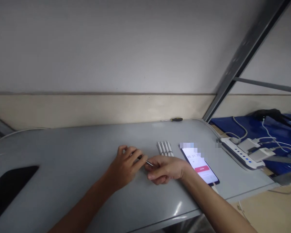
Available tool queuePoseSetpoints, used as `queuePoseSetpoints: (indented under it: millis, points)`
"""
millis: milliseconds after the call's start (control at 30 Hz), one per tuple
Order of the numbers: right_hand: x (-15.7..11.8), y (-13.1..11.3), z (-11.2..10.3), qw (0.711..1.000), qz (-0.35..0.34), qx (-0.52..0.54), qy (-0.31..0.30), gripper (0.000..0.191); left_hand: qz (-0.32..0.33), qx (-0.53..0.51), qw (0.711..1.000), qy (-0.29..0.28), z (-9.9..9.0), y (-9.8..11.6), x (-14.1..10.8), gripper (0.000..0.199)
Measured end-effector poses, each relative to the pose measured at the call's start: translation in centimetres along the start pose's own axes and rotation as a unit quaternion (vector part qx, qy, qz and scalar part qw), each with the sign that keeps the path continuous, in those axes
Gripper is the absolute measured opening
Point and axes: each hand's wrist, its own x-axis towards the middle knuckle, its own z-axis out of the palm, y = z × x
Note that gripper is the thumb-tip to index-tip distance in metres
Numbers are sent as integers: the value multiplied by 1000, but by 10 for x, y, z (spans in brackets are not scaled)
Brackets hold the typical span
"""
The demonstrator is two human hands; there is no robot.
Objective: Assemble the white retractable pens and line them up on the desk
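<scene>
Over the middle of the grey table, my left hand [124, 166] and my right hand [166, 169] are close together, both closed on a slim pen [149, 163]. Its silvery length shows between them, with a dark part at my left fingertips. Much of the pen is hidden by the fingers. Just behind my right hand lie several white pens [165, 148], side by side in a row; their near ends are covered by the hand. A phone [201, 164] with a lit timer screen lies to the right of my right wrist.
A screwdriver [176, 119] lies at the table's back edge by the wall. On the right stands a white power strip [241, 153] with plugs and cables. A black flat object [12, 184] is at the left. A metal post [229, 81] rises at the back right.
</scene>
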Motion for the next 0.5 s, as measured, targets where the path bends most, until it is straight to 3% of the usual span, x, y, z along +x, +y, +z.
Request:
queuePoseSetpoints:
  millis: [133,267,333,400,500]
  points:
    - [3,-1,0,999,33,-14,-21,42,12,3,1000,3,1,2,-1,26]
    - [7,-3,6,984,2,-161,81,43,14,12,1000,-24,4,0,-3,21]
    - [9,-1,12,939,-43,-293,177,37,11,19,999,-42,4,-2,-3,22]
    - [12,2,18,867,-71,-410,275,29,8,30,999,-44,2,-3,-2,22]
    - [16,7,23,776,-93,-524,337,20,-14,48,998,-25,-2,0,1,19]
